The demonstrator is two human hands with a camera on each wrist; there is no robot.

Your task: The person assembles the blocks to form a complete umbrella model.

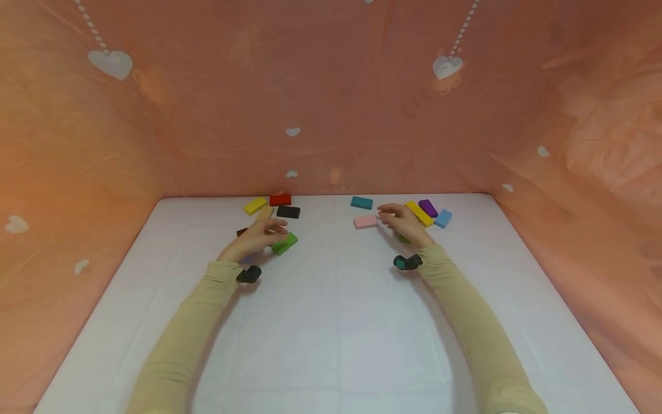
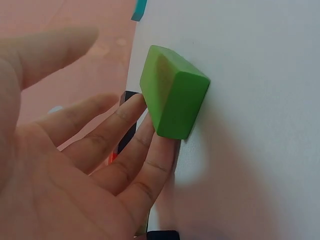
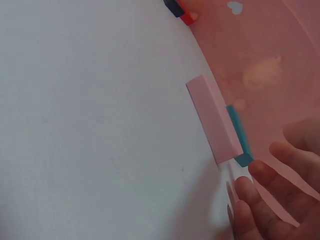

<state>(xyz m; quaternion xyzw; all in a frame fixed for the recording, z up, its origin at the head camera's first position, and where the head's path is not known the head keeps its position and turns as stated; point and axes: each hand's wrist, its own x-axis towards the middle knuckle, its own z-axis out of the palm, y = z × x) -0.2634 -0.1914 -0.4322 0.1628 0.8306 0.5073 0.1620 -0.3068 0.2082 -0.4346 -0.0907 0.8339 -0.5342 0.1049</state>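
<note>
My left hand (image 1: 256,237) is over the left group of blocks, with its thumb apart from its loosely bent fingers. In the left wrist view its fingertips are right at a green block (image 2: 175,95), and nothing is pinched. On the other side, my right hand (image 1: 407,224) hovers with relaxed fingers to the right of a pink block (image 1: 365,222). The right wrist view shows those fingertips close to the pink block's near end, with a teal block (image 3: 241,137) behind it. Another green block (image 1: 404,238) is mostly hidden under my right hand.
Around my left hand lie a yellow block (image 1: 255,206), a red block (image 1: 280,200), a black block (image 1: 288,212) and a tan block (image 1: 265,213). Right of my right hand are yellow (image 1: 420,214), purple (image 1: 428,208) and light blue (image 1: 443,218) blocks. An orange cloth backdrop (image 1: 331,103) borders the white table (image 1: 331,322).
</note>
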